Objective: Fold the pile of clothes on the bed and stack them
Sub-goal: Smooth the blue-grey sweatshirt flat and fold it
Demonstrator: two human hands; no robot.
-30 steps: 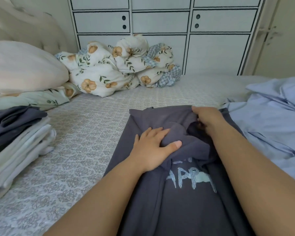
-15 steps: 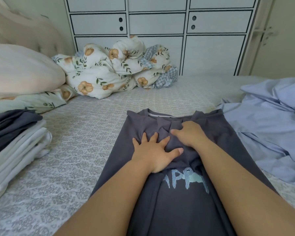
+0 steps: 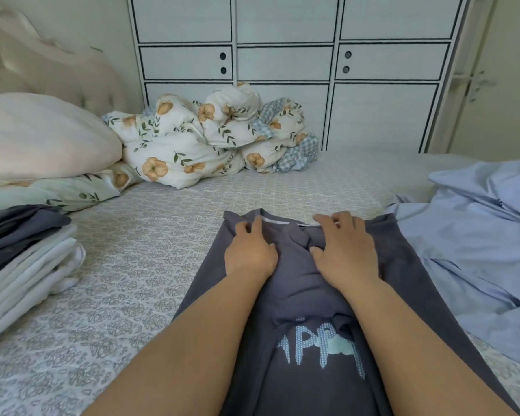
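A dark grey T-shirt [image 3: 309, 295] with pale blue lettering lies flat on the bed [image 3: 150, 265], running from the near edge of the view toward its neckline, which points away from the person. Both sides appear folded inward, leaving a long narrow strip. The left hand [image 3: 249, 253] rests palm down on the shirt just left of the collar, fingers spread and lightly bent. The right hand [image 3: 345, 253] rests palm down just right of the collar, fingers spread. Neither pinches the cloth; both press and smooth it.

Left of the shirt, near the bed's edge, sits a stack of folded clothes [image 3: 21, 265]. Right of the shirt, touching it, lies a crumpled light blue garment [image 3: 475, 250], unfolded. Beyond the shirt, a floral duvet [image 3: 210, 142] is bundled against white cabinets [image 3: 282, 64].

The step in hand seems to be flattening the narrowed shirt. The next move likely calls for gripping one end and folding it over lengthwise, then carrying it to the stack.
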